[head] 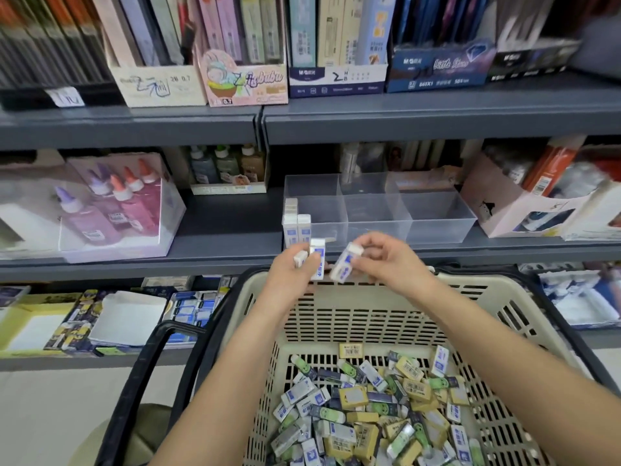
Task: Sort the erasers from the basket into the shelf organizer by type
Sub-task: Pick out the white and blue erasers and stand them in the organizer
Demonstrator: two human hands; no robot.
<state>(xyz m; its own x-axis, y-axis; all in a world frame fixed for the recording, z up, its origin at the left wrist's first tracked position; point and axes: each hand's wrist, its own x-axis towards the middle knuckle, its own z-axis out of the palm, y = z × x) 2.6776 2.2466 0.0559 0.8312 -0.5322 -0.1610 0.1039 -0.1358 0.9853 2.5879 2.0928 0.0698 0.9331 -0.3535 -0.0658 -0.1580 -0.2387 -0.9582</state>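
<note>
Pinched in my right hand (pixel 386 262), between thumb and fingertips, is one white-and-blue eraser (pixel 346 262), tilted so that its upper end leans to the right. My left hand (pixel 292 267) has its fingers curled round two more of the same kind: a taller eraser (pixel 317 260) held upright and a second eraser (pixel 300 258) just to its left, only its top showing. Both hands hover close together over the far rim of the beige basket (pixel 336 307), and the erasers they hold are nearly touching. Just beyond them, on the grey shelf (pixel 218 230), sits the clear organizer (pixel 437 213); in its front left compartment a row of white-and-blue erasers (pixel 295 223) stands upright against the left wall. Under my forearms, the basket floor carries a mixed pile (pixel 369 401) of white-and-blue, yellow, green and dark erasers lying every way. Left of the organizer on the same shelf stands a clear box of glue bottles (pixel 111 203) with purple and orange caps.
</note>
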